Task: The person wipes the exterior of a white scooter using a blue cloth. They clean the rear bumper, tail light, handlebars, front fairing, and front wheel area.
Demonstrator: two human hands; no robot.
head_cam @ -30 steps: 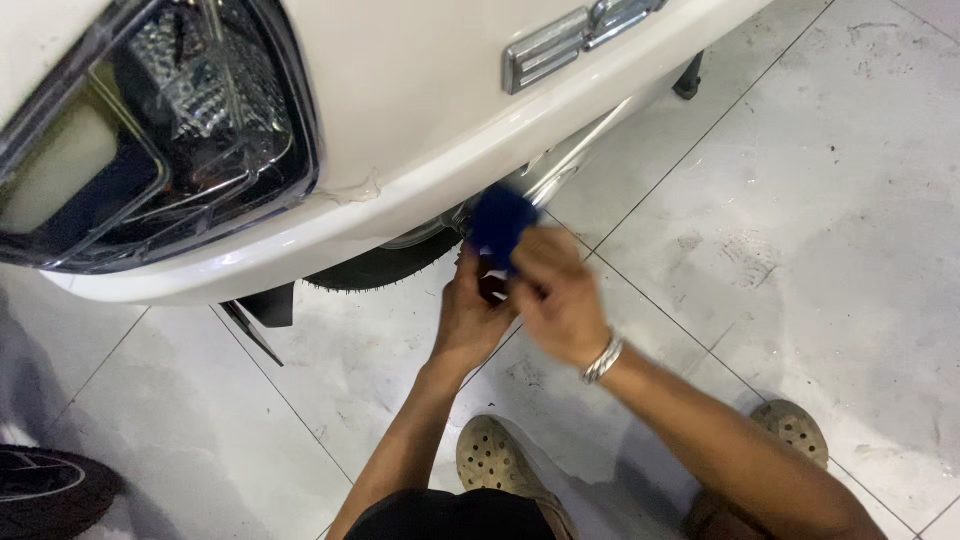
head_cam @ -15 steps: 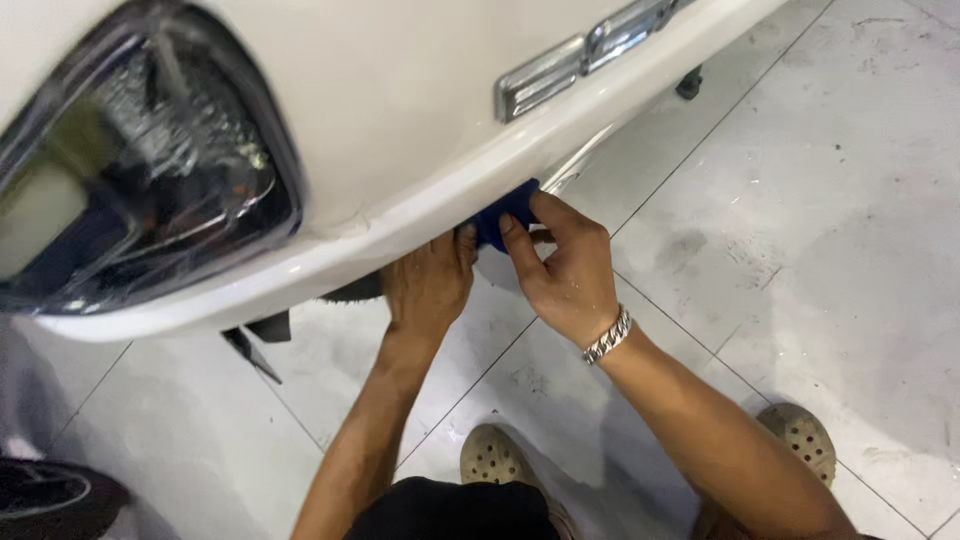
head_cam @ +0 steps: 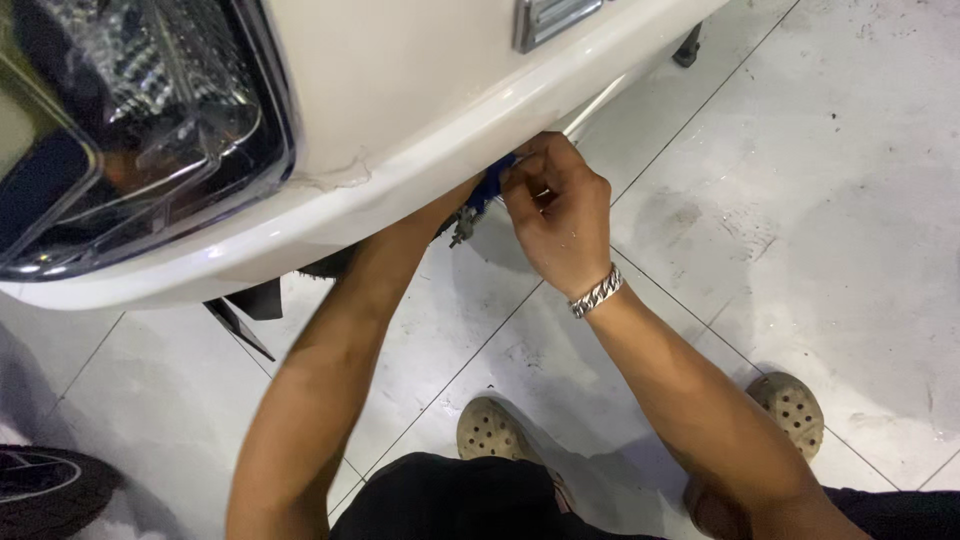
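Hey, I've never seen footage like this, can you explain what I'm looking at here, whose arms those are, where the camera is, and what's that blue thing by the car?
This is one view from a camera worn on a person's head, looking down at their own two arms. There is no machine here, only bare hands.

The big white shape across the top is a car bumper, with a dark headlight at the left. Below is a pale tiled floor, and the person's two tan perforated shoes show at the bottom, so they are crouching.

The right hand, with a metal chain bracelet on the wrist, pinches a blue cloth at the bumper's lower edge. The left forearm reaches up under the bumper, so that hand is hidden. Something small and metallic hangs just below the cloth; I cannot tell what it is.
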